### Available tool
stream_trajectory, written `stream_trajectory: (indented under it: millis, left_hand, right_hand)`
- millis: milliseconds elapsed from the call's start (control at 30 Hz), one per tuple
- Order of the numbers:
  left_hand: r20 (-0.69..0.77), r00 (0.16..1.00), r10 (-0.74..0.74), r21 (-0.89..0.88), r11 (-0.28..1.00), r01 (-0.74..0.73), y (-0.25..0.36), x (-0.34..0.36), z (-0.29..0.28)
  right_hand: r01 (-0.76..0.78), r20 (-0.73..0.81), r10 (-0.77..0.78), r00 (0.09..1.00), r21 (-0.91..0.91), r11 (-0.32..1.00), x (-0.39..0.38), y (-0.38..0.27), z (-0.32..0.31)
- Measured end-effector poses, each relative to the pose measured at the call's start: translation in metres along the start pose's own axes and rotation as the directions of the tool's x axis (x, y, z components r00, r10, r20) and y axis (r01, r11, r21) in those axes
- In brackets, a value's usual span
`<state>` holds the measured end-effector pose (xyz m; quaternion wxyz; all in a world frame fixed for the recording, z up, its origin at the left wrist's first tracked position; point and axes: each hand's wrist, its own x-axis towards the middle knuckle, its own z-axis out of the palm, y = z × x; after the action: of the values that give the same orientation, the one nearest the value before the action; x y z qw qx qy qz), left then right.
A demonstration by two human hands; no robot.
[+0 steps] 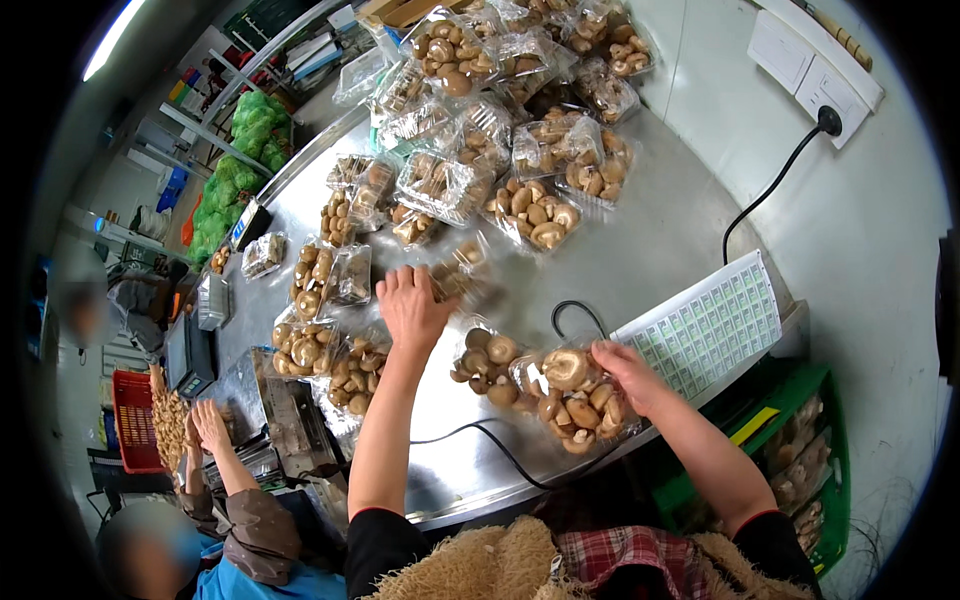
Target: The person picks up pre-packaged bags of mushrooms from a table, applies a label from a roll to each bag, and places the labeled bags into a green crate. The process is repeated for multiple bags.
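Observation:
My right hand (628, 376) is closed on the right side of a clear plastic-wrapped pack of brown mushrooms (580, 408), above the table's near edge. Just left of it lies another mushroom pack (486, 365). Farther up, my left hand (412, 308) has its thumb and index finger at the edge of a motion-blurred mushroom pack (462, 268); part of its grip is hidden. Several wrapped packs (333, 345) sit left of my left forearm. Beyond my hands, a large heap of mushroom packs (480, 130) covers the far part of the metal table (665, 210).
A sheet of small labels (705, 325) lies at the right, beside a black cable (510, 455). Below it stands a green crate (835, 480) with packs inside. At the lower left, a co-worker's hands (208, 428) are near a red basket (135, 420). A wall socket (832, 95) is upper right.

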<state>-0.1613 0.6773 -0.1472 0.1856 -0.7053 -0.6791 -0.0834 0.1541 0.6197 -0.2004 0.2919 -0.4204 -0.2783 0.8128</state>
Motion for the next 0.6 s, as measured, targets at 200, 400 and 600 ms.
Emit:
stream_trajectory:
  millis: [200,400,600]
  left_hand:
    - [0.203,0.978,-0.046,-0.178,0.980,0.084,-0.030,-0.031,0.037]
    - [0.214,0.722,-0.657,-0.200,0.694,0.691,-0.086,-0.010,0.105]
    - [0.812,0.516,-0.272,-0.301,0.564,0.770,-0.087,0.012,0.086]
  right_hand:
    - [0.175,0.131,-0.141,0.981,-0.305,0.936,0.018,-0.010,0.035]
    - [0.212,0.260,-0.046,0.964,-0.655,0.726,0.081,-0.024,0.080]
    - [0.000,0.049,0.031,0.998,-0.528,0.849,0.058,-0.013,0.046]
